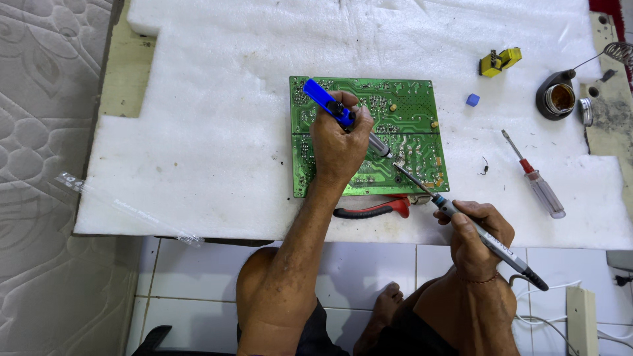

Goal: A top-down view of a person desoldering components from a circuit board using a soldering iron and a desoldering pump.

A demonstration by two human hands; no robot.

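A green circuit board (402,109) lies solder side up on a white foam sheet (217,118). My left hand (338,145) rests on the board and grips a blue desoldering pump (328,102), its metal nozzle pointing down to the right at the board. My right hand (476,237) holds a grey and black soldering iron (484,238) like a pen. The iron's thin tip reaches up left and meets the board right beside the pump's nozzle, near the board's lower middle.
Red-handled pliers (372,209) lie below the board's front edge. A screwdriver (535,179) with a red and clear handle lies to the right. Farther back sit a small blue cube (472,99), a yellow part (499,61), a round tin (557,97) and a coiled iron stand (618,51).
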